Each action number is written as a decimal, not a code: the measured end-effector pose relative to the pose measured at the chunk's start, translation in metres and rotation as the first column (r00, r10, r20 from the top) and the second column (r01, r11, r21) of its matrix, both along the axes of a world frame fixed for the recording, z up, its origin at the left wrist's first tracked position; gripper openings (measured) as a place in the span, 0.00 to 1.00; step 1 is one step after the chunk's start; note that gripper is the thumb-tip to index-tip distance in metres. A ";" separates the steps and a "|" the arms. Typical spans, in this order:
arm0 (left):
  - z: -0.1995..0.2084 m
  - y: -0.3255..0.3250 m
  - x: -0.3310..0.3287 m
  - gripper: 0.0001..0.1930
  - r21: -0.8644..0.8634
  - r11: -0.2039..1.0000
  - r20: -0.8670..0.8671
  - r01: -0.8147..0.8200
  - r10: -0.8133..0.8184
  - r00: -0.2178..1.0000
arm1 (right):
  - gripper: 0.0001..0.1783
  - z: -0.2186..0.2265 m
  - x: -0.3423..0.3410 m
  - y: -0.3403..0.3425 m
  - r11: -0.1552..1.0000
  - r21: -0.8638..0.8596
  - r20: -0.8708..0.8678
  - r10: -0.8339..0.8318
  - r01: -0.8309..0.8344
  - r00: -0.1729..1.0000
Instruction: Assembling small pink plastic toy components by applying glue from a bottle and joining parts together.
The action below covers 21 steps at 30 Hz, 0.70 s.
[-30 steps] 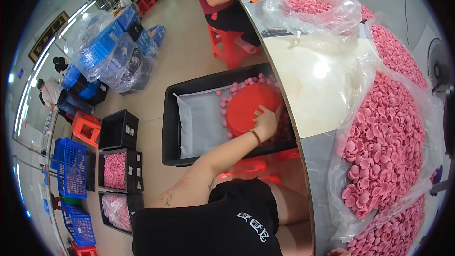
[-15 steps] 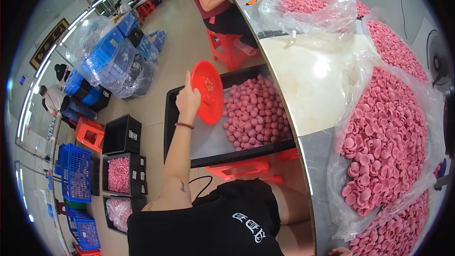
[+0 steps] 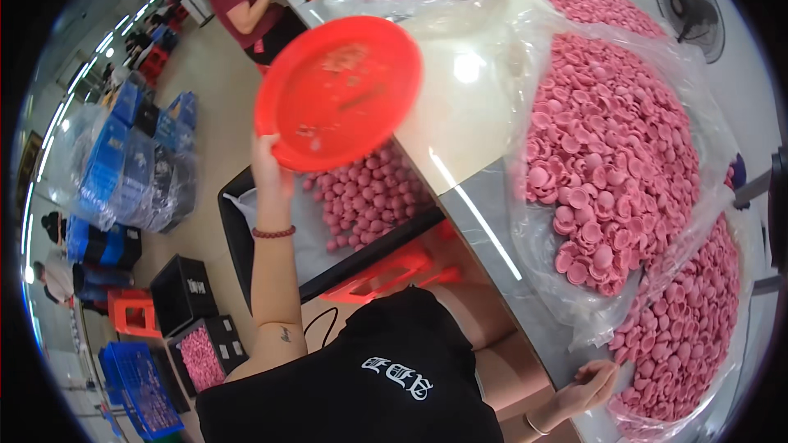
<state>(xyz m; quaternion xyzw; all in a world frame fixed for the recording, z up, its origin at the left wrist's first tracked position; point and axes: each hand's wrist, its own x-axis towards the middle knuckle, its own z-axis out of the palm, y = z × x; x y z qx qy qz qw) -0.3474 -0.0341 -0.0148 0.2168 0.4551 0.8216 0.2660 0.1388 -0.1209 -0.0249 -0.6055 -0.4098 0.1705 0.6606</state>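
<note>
My left hand [image 3: 268,166] is closed on the rim of a round, shallow red plastic tray [image 3: 369,127], raised and tilted at the table's left edge. Small pale bits cling to the tray's inside. Below it, pink balls [image 3: 365,205] fill part of a black crate [image 3: 361,258]; the tray hides some of them. At the lower right, my right hand [image 3: 593,385] is by the table edge, its fingers curled together beside a heap of pink half shells [image 3: 677,336]. Whatever those fingers hold, if anything, is hidden.
A larger shell heap [image 3: 616,164] lies on clear plastic sheeting on the table [image 3: 484,205]. A fan [image 3: 689,4] stands behind. Red stools [image 3: 382,271] are under the crate. A co-worker [image 3: 242,0] is at the far end; black crates [image 3: 185,299] stand left.
The red tray has risen toward me and to the right, off the crate, showing more of its inside. My right hand has come further into view. The whole view has turned and shifted.
</note>
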 end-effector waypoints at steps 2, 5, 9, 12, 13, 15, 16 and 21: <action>-0.014 0.028 0.028 0.20 0.023 0.987 -0.019 0.159 -0.158 0.987 | 0.19 0.001 0.000 -0.003 1.000 0.000 -0.013 0.006 -0.006 1.000; -0.020 0.052 0.065 0.17 -0.116 0.967 0.003 0.227 -0.228 0.974 | 0.19 -0.002 0.005 -0.006 1.000 -0.025 -0.029 -0.006 0.005 1.000; -0.053 0.070 0.054 0.12 -0.423 0.906 -0.617 0.034 -0.315 0.721 | 0.18 0.004 0.001 -0.005 0.998 -0.058 -0.040 -0.012 0.009 0.999; -0.056 0.065 0.054 0.20 -0.118 0.843 -0.964 -0.525 0.030 0.265 | 0.18 0.004 0.001 -0.002 0.999 -0.048 -0.024 -0.005 0.004 1.000; -0.026 0.061 0.089 0.22 0.030 0.867 -0.976 -0.497 0.133 0.173 | 0.18 0.003 0.003 -0.001 0.999 -0.041 -0.016 0.014 -0.015 1.000; 0.011 0.054 0.139 0.19 0.060 0.947 -0.964 -0.317 0.138 0.230 | 0.18 0.003 0.004 0.000 0.999 -0.054 0.003 0.000 0.000 1.000; 0.018 0.053 0.157 0.19 0.006 0.991 -0.956 -0.130 0.043 0.289 | 0.17 0.004 0.005 -0.001 0.998 -0.060 0.026 0.025 -0.023 0.999; 0.036 0.071 0.271 0.18 -0.296 0.814 -0.946 0.500 -0.321 -0.038 | 0.18 0.008 0.006 -0.007 0.997 -0.075 0.087 0.011 -0.005 0.996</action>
